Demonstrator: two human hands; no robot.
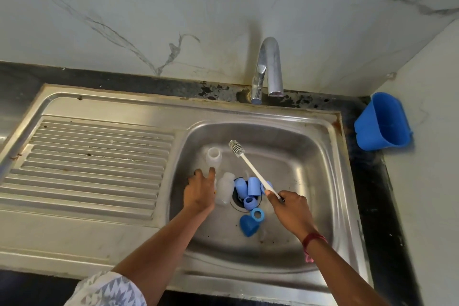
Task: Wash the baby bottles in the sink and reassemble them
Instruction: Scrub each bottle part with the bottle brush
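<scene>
Basin point(310, 156) floor open toward right wall; blue caps point(248, 190) crowd drain point(236, 205). Left hand point(200, 190) touches clear bottle point(213, 156), fingers loosely extended. Right hand point(289, 208) grips bottle brush point(250, 169) handle.

1. Sleeve point(109, 289), lower left of the frame: light fabric with a white ground, printed with rows of small grey-blue triangles in a zigzag repeat. Its loose edge crosses the left arm close to the bottom border.
2. Left arm point(159, 238): bare from the sleeve's edge to the left hand point(200, 191), centre of the frame.
3. Right arm point(347, 276), lower right: bare along its whole visible length, up to the right hand point(290, 208).
4. Thread band point(315, 239), right wrist: narrow, several red strands wound together, lying slantwise across the wrist.
5. Loose end point(308, 258) of the band: short pinkish-red tail, just below the wrist.
</scene>
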